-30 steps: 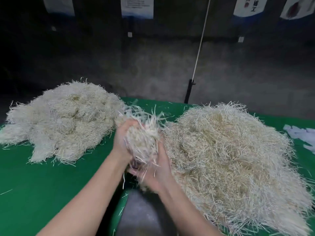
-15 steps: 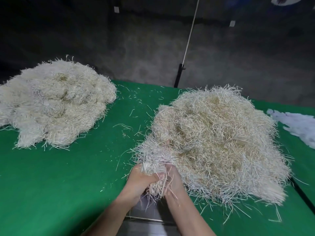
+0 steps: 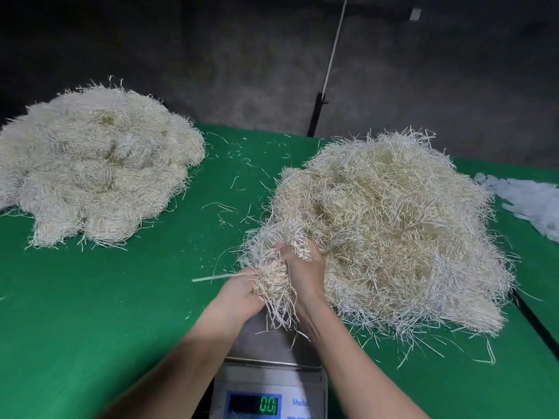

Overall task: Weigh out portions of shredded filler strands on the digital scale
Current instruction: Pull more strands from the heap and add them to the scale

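1. Gripping a pale cream tuft of shredded filler strands [image 3: 272, 278] with the left hand [image 3: 240, 293] and right hand [image 3: 307, 269], at the near-left edge of the big loose heap [image 3: 399, 219].
2. Held just above the grey steel-topped digital scale [image 3: 272, 352], probably for dropping straight on.
3. Kept apart far left on the green surface [image 3: 115, 303]: rounded bundles [image 3: 96, 167], likely finished portions.

Heaps: you have two, the left heap [image 3: 96, 164] and the right heap [image 3: 393, 225].
Bunch [image 3: 272, 273]: one.
Hands: your two, left hand [image 3: 239, 293] and right hand [image 3: 305, 267].
Scale [image 3: 272, 352]: one, with one display [image 3: 254, 405].
Table [image 3: 90, 313]: one.
Pole [image 3: 329, 65]: one.
White scraps [image 3: 529, 204]: one pile, at your far right.
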The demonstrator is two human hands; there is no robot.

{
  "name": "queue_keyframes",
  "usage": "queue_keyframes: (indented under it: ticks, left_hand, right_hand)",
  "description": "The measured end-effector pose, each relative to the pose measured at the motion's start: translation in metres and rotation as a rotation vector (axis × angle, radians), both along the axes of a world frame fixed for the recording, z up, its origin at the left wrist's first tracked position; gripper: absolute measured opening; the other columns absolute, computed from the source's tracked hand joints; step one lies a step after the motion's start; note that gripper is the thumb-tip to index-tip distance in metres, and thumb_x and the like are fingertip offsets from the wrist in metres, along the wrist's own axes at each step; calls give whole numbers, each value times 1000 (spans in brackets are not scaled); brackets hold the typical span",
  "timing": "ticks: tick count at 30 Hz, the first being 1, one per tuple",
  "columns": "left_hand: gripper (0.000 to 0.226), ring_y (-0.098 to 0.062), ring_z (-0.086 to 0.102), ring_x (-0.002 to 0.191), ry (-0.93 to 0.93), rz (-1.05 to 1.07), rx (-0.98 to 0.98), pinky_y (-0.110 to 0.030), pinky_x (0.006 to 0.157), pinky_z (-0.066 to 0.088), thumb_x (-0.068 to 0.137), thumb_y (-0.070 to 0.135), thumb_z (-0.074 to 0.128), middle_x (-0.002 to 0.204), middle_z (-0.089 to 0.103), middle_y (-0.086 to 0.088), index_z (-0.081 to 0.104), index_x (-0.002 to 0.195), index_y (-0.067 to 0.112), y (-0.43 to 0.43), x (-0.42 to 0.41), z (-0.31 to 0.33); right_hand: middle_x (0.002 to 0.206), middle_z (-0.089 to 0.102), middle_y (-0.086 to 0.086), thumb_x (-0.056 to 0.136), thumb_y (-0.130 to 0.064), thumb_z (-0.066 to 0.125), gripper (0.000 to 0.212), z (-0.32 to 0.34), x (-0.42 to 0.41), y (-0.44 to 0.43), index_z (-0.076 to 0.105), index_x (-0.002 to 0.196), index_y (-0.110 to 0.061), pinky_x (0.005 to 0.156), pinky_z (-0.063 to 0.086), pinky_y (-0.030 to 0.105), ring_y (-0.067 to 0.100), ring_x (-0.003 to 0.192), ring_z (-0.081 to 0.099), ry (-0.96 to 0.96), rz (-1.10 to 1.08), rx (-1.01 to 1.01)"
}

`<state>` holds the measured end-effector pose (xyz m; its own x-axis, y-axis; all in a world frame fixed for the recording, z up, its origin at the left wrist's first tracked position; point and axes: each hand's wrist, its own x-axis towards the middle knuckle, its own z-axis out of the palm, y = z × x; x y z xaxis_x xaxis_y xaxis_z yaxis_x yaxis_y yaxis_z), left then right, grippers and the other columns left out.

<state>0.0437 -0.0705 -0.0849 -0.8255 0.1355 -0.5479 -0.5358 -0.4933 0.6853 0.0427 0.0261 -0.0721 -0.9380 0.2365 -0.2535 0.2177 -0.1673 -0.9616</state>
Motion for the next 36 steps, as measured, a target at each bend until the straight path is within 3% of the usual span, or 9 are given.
queue_keyframes:
  ticks: [4,7,9,16,21,25,31,33,36]
  left_hand:
    - [45,-37,59,112,70,-94,403,-51,99,43,89,35,54,121,62,-22,65,117,2,-3,2,7]
    - [39,-33,66,97,84,-165,292,-48,89,50,81,26,49,108,67,-21,65,108,1,-8,2,5]
    - [29,-35,66,95,43,-92,156,-50,88,51,84,15,52,105,67,-23,60,108,0,-4,0,4]
    - [37,-31,65,84,31,18,31,-38,66,58,92,5,55,106,64,-24,52,125,-10,12,6,11]
    - [34,-36,61,109,30,-25,20,-52,98,43,91,25,53,120,63,-21,58,117,5,11,11,12]
    - [25,-28,52,113,108,117,-325,-54,100,37,84,24,60,124,55,-8,60,107,14,8,13,0]
    - [54,-37,48,110,92,-67,382,-66,82,44,73,35,54,123,54,-12,58,127,35,-31,13,-16]
    - [42,-33,59,110,185,-119,262,-62,86,47,83,40,59,121,62,-9,60,124,32,-22,12,-13]
    - [21,-21,51,122,316,-72,-324,-51,108,33,88,19,63,133,57,-5,66,109,24,-8,5,-11]
  right_hand:
    - [114,64,18,82,-21,62,49,-3,5,11,53,128,-7,87,53,50,32,99,64,-114,92,-304]
    - [73,70,13,82,-22,53,24,-5,6,23,71,82,-5,55,58,34,26,63,69,-107,160,-575]
    - [70,71,11,82,-23,57,28,-8,4,24,74,64,-10,54,57,32,24,60,69,-68,160,-594]
    - [81,71,7,86,-13,61,11,-4,3,20,70,91,-11,50,53,26,19,64,69,-96,45,-502]
    - [83,68,16,89,-13,58,12,-1,-1,30,61,93,-3,61,55,37,27,66,69,-146,28,-494]
    - [130,54,17,83,-29,69,65,-7,-9,28,42,136,-4,100,44,45,35,114,56,-263,-115,-274]
    - [148,36,9,81,-36,70,79,-13,-11,29,30,146,-14,110,30,44,27,134,36,-172,-260,-348]
    - [141,46,13,83,-38,68,75,-18,-3,24,34,143,-10,107,37,46,28,128,45,-205,-182,-268]
    - [100,72,9,88,-32,61,33,-24,8,31,63,112,-9,67,56,28,20,86,70,-179,137,-250]
